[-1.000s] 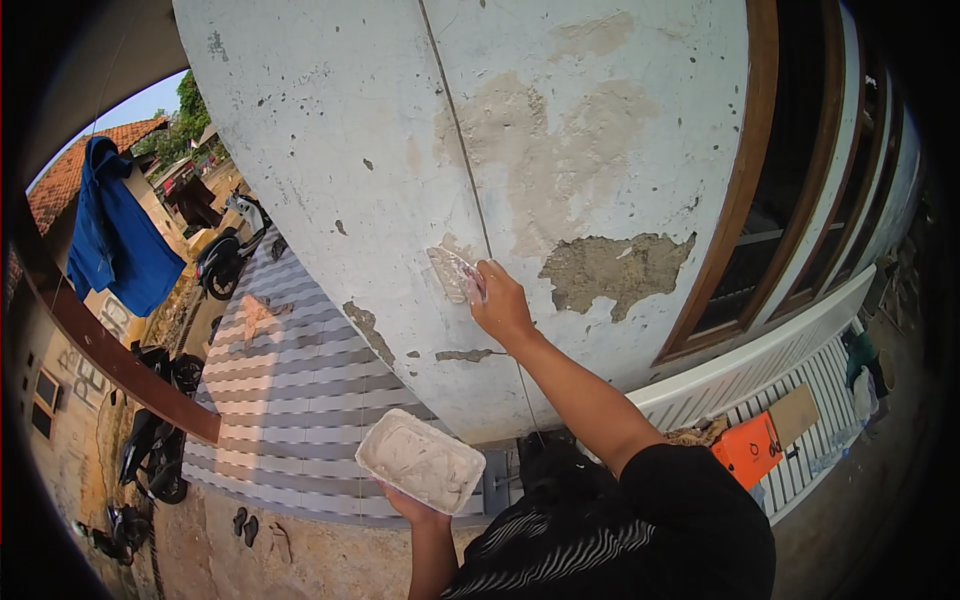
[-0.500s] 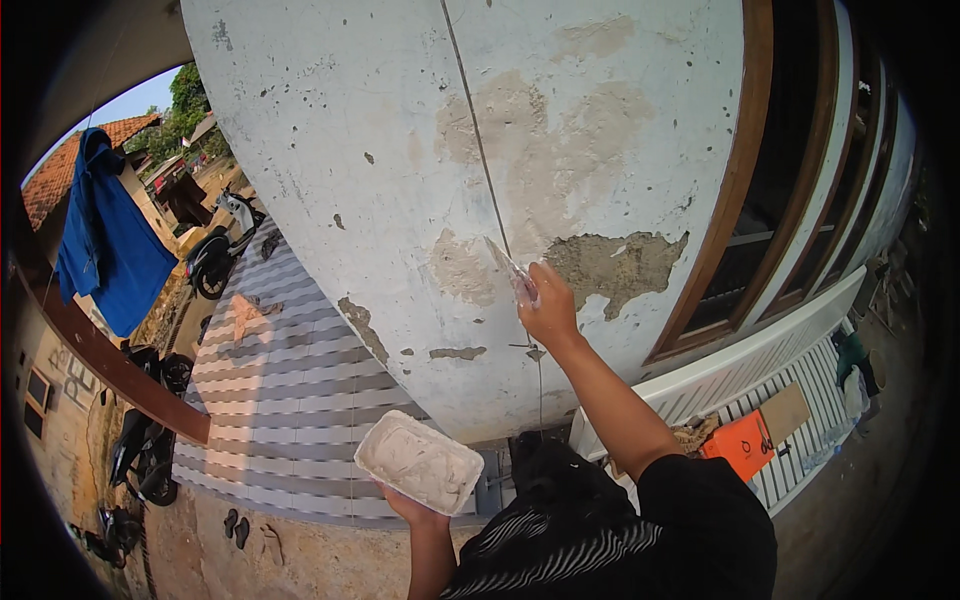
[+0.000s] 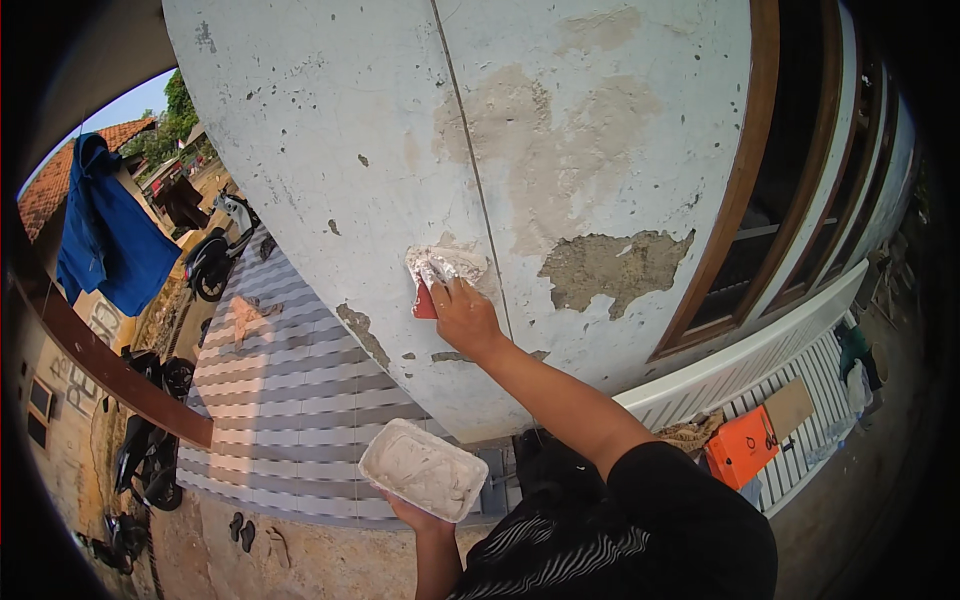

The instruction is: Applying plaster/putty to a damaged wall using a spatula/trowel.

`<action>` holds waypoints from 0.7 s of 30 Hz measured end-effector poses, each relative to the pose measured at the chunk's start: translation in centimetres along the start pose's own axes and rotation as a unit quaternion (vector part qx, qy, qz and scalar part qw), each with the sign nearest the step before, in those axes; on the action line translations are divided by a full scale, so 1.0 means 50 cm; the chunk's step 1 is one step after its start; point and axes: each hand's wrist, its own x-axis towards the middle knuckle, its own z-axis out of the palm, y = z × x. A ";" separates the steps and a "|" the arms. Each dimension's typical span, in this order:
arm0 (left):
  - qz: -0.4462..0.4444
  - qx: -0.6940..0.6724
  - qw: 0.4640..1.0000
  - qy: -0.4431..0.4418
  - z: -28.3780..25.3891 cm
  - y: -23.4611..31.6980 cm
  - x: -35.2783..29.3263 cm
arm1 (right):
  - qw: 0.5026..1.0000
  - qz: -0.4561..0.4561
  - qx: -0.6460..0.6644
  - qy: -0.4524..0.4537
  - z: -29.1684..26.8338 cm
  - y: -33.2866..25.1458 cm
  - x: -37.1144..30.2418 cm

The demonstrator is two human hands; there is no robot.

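Note:
My right hand [image 3: 468, 318] grips a red putty scraper [image 3: 425, 303], its blade pressed flat against the pale wall [image 3: 330, 110] and smeared with white putty. The blade lies left of the dark vertical line [image 3: 462, 115] on the wall. Low in front of me, my left hand [image 3: 422, 516] supports a white rectangular tub [image 3: 462, 513] from below, its fingers partly hidden under it. Greyish-white putty [image 3: 425, 470] fills the tub. A bare grey patch [image 3: 615, 268] of peeled plaster lies right of my right hand, below beige filled patches [image 3: 530, 140].
Brown-framed windows [image 3: 725, 200] stand at the right, above a white slatted bench [image 3: 800, 440] bearing an orange box [image 3: 742, 447]. A tiled floor [image 3: 290, 400] stretches left, with parked motorbikes [image 3: 150, 460] beyond it. A blue garment [image 3: 115, 230] hangs by a brown post [image 3: 120, 370].
My right hand has moved left across the dark line with the scraper, which now lies flatter and shows its red part. The tub in my left hand stays nearly where it was.

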 end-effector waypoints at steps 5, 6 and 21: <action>0.000 0.012 1.000 0.006 -0.010 0.000 0.008 | 1.000 0.015 0.011 0.006 0.056 -0.023 -0.013; 0.000 0.013 1.000 0.008 -0.007 -0.001 0.010 | 1.000 0.020 0.013 0.005 0.065 -0.027 -0.014; 0.044 -0.003 0.999 -0.021 -0.004 0.024 -0.020 | 0.979 -0.017 0.198 -0.045 0.056 -0.094 -0.081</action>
